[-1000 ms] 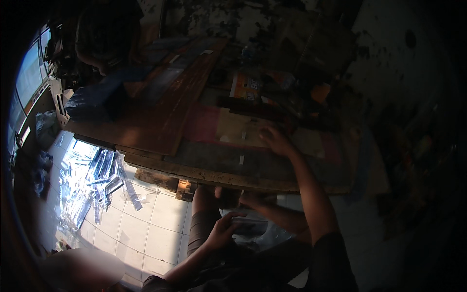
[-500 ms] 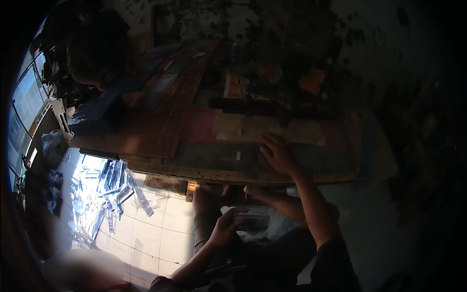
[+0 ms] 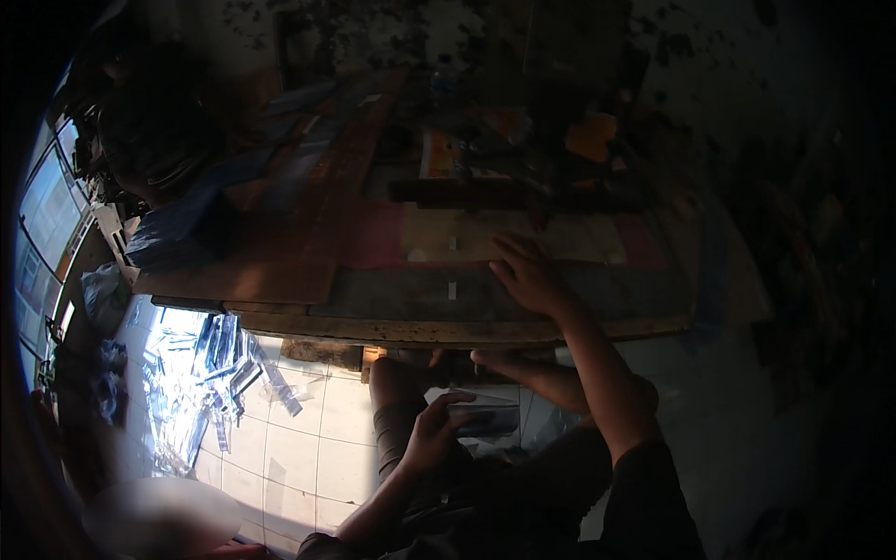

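My left hand (image 3: 432, 437) is low, over my lap. Its fingers are closed on a small stack of clear plastic sleeves (image 3: 492, 417), which look greyish and partly see-through. My right hand (image 3: 530, 276) is up at the workbench, fingers stretched out and holding nothing that I can see. Its fingertips reach the near edge of a pale yellowish sheet (image 3: 560, 241) that lies flat over a pink one (image 3: 373, 233). To the left of these fingertips are two small white strips, one on the yellowish sheet and another strip (image 3: 453, 290) on the dark bench top.
A dark bar (image 3: 457, 193) crosses the bench behind the sheet. On the left, a person (image 3: 154, 131) sits beside a brown board (image 3: 271, 266) and a dark blue plastic bundle (image 3: 177, 233). Plastic scraps (image 3: 201, 373) litter the tiled floor. The right side is very dark.
The view has shifted slightly. My right hand has moved a little to the left and turned, while my left hand still holds the sleeves. The other person's head has shifted.
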The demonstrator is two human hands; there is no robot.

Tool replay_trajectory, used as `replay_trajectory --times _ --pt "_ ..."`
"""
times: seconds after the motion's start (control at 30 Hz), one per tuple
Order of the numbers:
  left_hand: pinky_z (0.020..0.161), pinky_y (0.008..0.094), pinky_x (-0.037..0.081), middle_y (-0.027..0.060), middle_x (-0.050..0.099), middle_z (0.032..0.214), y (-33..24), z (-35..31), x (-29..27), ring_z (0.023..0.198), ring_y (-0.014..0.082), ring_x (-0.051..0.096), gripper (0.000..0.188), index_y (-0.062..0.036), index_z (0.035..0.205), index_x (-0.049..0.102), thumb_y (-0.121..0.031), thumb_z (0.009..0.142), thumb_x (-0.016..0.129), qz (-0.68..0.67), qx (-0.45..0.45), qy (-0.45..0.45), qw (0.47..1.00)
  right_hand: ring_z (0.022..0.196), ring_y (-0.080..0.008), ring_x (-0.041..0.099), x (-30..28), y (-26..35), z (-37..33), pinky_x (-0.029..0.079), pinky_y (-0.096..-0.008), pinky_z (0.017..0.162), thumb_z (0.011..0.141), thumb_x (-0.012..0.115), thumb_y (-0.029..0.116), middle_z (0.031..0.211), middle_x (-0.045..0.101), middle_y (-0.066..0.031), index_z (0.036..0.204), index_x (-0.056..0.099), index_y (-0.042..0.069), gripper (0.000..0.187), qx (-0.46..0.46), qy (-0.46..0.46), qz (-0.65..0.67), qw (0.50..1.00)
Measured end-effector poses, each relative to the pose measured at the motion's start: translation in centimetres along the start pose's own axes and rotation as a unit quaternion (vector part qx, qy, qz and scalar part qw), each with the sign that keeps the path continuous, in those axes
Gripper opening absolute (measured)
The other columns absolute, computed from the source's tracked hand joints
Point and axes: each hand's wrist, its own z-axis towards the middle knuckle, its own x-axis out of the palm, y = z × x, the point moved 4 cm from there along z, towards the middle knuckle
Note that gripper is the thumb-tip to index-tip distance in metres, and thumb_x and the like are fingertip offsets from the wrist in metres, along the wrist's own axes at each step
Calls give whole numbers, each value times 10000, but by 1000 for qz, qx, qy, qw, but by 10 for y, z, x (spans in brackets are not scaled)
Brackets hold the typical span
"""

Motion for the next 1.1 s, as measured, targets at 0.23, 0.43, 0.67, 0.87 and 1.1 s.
replay_trajectory --times 0.23,0.43,0.67,0.87,1.1 --pt "1014 400 562 209 688 1191 2 2 0 1137 303 710 279 40 1269 559 -65 1013 593 -4 -20 17 1000 1384 -329 497 0 3 2 347 -491 1166 1038 590 327 1467 555 -164 1397 583 30 467 4 -1 -14 1000" --pt "986 315 531 126 722 1144 5 2 2 1117 177 692 279 15 1289 599 -44 1016 600 -50 -54 9 997 1405 -315 477 0 2 1 337 -489 1171 1055 563 342 1491 535 -155 1414 573 37 471 -4 3 -18 1000" --pt "988 312 529 119 721 1144 10 6 1 1112 175 693 274 16 1278 606 -39 1009 606 -60 -63 7 996 1419 -316 464 -4 5 3 333 -488 1176 1064 548 349 1503 523 -155 1439 548 35 490 2 20 -25 999" --pt "988 310 527 114 717 1151 12 6 -2 1117 169 689 270 18 1271 611 -43 1007 611 -61 -65 2 996 1415 -331 464 -8 11 3 345 -466 1179 1055 574 301 1507 520 -156 1437 557 34 466 -14 2 20 1000" --pt "999 316 523 115 707 1160 -3 7 0 1119 175 688 267 22 1270 612 -43 1012 606 -37 -70 17 997 1348 -328 529 -20 16 -9 393 -481 1145 1044 587 289 1405 603 -152 1318 647 40 375 7 -17 31 999"
